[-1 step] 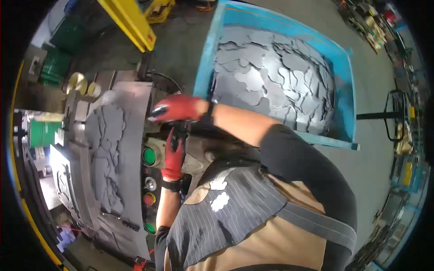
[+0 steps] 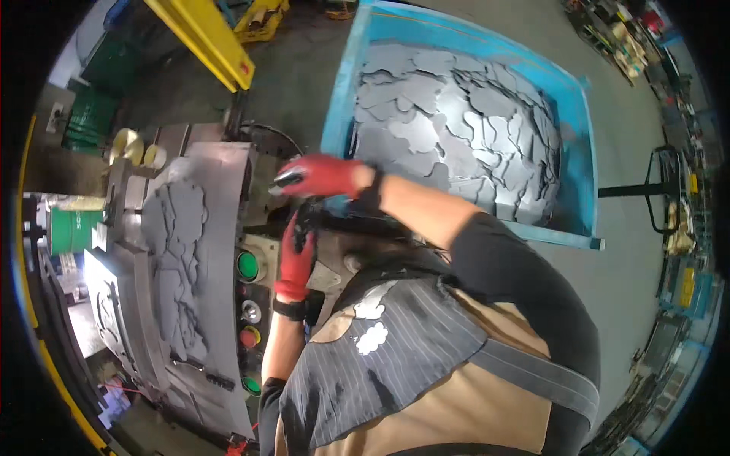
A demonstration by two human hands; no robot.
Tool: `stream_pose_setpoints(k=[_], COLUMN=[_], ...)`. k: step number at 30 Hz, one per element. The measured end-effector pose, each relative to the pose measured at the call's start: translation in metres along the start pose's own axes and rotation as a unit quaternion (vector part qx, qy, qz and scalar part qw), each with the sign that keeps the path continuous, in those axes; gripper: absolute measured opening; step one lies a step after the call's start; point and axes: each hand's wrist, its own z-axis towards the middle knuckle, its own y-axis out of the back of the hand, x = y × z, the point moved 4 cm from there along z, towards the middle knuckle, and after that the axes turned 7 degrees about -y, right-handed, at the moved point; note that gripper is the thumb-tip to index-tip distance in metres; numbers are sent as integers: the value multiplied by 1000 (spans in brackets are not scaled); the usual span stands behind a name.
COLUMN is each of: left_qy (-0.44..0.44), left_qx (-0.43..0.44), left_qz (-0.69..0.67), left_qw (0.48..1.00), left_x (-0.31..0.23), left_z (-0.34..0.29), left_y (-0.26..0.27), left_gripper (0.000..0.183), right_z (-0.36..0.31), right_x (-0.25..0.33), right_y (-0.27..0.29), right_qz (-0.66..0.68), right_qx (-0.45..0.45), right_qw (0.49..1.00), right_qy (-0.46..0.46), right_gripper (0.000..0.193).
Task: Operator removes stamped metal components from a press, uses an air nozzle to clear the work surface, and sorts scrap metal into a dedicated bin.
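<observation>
In the head view, my right hand (image 2: 323,176) wears a red glove with dark, glossy fingertips. It reaches left between the blue bin and the metal worktable. Motion blurs its fingers, so any grip is unclear. Just below it, my left hand (image 2: 295,254) wears a red glove with a dark palm. Its fingers point up and apart, and I see nothing held in them. Grey flat sheet pieces (image 2: 179,258) lie overlapping on the worktable (image 2: 224,266) at left. Many similar grey pieces (image 2: 471,129) fill the blue bin (image 2: 344,99) at upper right.
Green buttons (image 2: 247,264) and a red button (image 2: 249,338) line the control panel beside my left hand. A yellow post (image 2: 205,42) rises at the upper left. A green drum (image 2: 74,229) stands at far left, and a black handle (image 2: 664,188) projects right of the bin.
My right hand has shifted right and slightly up. My left hand has moved slightly right. The surroundings shift slightly with the camera; the grey pieces appear unchanged.
</observation>
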Motion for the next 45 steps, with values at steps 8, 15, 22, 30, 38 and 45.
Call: stream_pose_setpoints(k=[8,15,22,30,38,45], left_qy=[-100,-75,-20,-3,-22,-36], left_qx=[183,159,175,165,152,137], left_qz=[194,305,335,341,349,324], left_qw=[959,936,926,926,924,936], left_x=[-44,4,-2,-2,-5,-5], left_z=[69,82,82,83,82,85], left_y=[-166,-221,-219,-221,-220,-220], left_gripper=[55,47,47,44,43,43], right_z=[-291,-326,-348,-340,-335,-320], right_x=[-227,-331,-329,-349,-351,-375], right_y=[205,146,90,116,115,105], right_qz=[-104,-217,-452,-281,-365,-242], right_qx=[-237,36,141,29,78,111], right_qw=[857,900,814,852,852,885], right_qy=[-445,-375,-335,-440,-367,-382], right_gripper=[64,75,111,80,71,68])
